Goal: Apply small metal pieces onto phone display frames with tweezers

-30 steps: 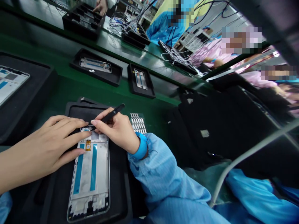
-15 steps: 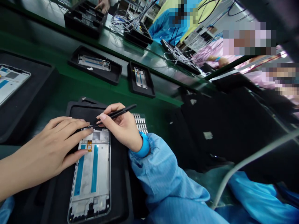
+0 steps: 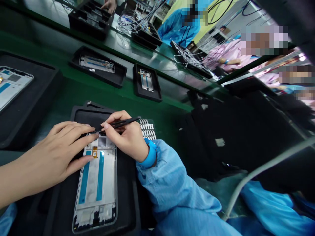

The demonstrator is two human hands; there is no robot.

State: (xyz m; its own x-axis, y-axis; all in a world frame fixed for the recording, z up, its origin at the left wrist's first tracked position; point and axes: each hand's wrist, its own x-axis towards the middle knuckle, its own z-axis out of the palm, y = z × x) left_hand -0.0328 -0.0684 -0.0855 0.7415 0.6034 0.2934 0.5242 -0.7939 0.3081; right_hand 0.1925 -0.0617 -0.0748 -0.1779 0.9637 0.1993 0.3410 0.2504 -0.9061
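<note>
On the far left, a big black tray point(image 3: 39, 95) has a silver frame point(image 3: 14, 87) on it, partly cut off by the edge of the view. Next comes the left hand point(image 3: 64, 150). Its fingers are spread out and hold nothing between them. Two fingertips rest near the top edge of the phone frame point(image 3: 93, 183), and the thumb is just beside a little orange piece point(image 3: 94, 152). Farther back, a black tray with slanted ends point(image 3: 118, 77) holds another frame point(image 3: 97, 64) and a white scrap point(image 3: 92, 70).

The phone frame lies flat in a black tray point(image 3: 128, 196) on the green table point(image 3: 169, 113), close to the person. It has two long blue strips point(image 3: 100, 177). To the right, the right hand point(image 3: 125, 137) pinches a thin black tool point(image 3: 126, 122) in its fingers. The tool slants down to the top edge of the frame, but its tip is hard to see. A blue band point(image 3: 149, 155) goes around the wrist.

Behind this hand, a small black tray point(image 3: 156, 95) holds one more frame point(image 3: 147, 81). A sheet of little white pieces point(image 3: 148, 129) lies just beside the hand. Farther right are a dark pile point(image 3: 236, 131) and a bendy grey tube point(image 3: 258, 165).
</note>
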